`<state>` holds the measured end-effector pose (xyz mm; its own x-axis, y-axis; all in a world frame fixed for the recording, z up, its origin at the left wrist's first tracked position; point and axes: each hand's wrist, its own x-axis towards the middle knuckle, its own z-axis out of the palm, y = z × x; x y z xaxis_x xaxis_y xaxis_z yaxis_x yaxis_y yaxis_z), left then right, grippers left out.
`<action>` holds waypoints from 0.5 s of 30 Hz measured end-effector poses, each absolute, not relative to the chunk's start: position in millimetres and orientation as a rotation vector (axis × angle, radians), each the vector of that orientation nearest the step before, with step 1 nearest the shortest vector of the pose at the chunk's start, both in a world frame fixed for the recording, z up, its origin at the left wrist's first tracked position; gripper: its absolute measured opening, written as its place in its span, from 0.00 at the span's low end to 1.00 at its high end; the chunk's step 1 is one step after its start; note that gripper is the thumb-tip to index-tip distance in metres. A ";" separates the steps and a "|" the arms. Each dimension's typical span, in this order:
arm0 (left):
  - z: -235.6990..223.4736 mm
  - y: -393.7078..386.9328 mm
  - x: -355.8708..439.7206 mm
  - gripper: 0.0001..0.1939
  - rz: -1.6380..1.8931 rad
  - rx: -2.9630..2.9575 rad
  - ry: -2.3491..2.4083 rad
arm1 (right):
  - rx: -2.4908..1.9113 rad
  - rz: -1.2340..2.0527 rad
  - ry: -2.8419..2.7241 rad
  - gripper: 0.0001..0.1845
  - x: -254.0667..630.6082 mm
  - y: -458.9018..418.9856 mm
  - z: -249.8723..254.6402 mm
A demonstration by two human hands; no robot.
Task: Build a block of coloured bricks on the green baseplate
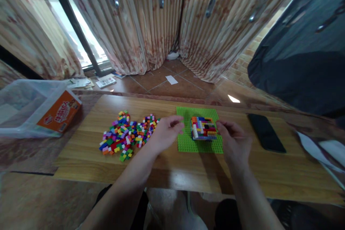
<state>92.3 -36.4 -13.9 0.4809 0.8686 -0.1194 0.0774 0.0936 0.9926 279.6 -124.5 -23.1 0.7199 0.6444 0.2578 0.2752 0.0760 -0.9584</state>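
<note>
Brick block [204,128], multicol., sits on green baseplate [185,146], approx. mid of wood tbl [175,178]. L hand [167,133] half-open, thumb & fingers apart, fingertips at plate's left edge; R hand [235,138] curled just right of block, can't tell if gripping. Loose bricks [125,134] piled left; blk phone [265,133] right.

From where I stand, someone sits at a wooden table [167,178], the left hand [166,133] at the near-left edge of a green baseplate [184,146], fingers loosely parted. The right hand [237,142] is beside a multicoloured block of bricks [204,128] on that plate; I can't tell whether it touches. Loose bricks [125,134] lie heaped leftward, a dark phone [266,133] rightward, and patterned curtains [148,25] hang beyond.
</note>
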 end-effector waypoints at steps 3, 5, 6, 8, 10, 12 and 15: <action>-1.9 -26.3 76.5 0.10 0.893 1.237 0.987 | -1.502 0.375 -1.049 0.07 251.2 -126.4 -23.2; 5.1 -21.3 68.0 0.09 0.984 1.140 1.038 | -1.486 0.399 -1.278 0.06 233.2 -126.7 -24.4; 7.6 -19.4 65.0 0.09 1.017 1.100 1.058 | -1.483 0.403 -1.384 0.06 225.5 -126.3 -25.2; 10.5 -17.1 61.5 0.08 1.058 1.056 1.082 | -1.478 0.391 -1.549 0.08 213.5 -124.4 -27.1; 10.8 -16.1 60.7 0.07 1.078 1.040 1.079 | -1.481 0.372 -1.647 0.10 205.0 -121.3 -30.3; 9.7 -16.0 61.3 0.07 1.080 1.030 1.060 | -1.492 0.372 -1.695 0.11 198.3 -117.8 -34.8; 7.7 -15.5 62.1 0.06 1.078 1.026 1.039 | -1.527 0.395 -1.735 0.10 188.8 -113.3 -42.8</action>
<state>62.1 -15.5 7.7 0.1553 0.9781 -0.1387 -0.1743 0.1653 0.9707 188.8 -113.3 -42.8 0.0214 0.9393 0.3425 0.6985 0.2311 -0.6773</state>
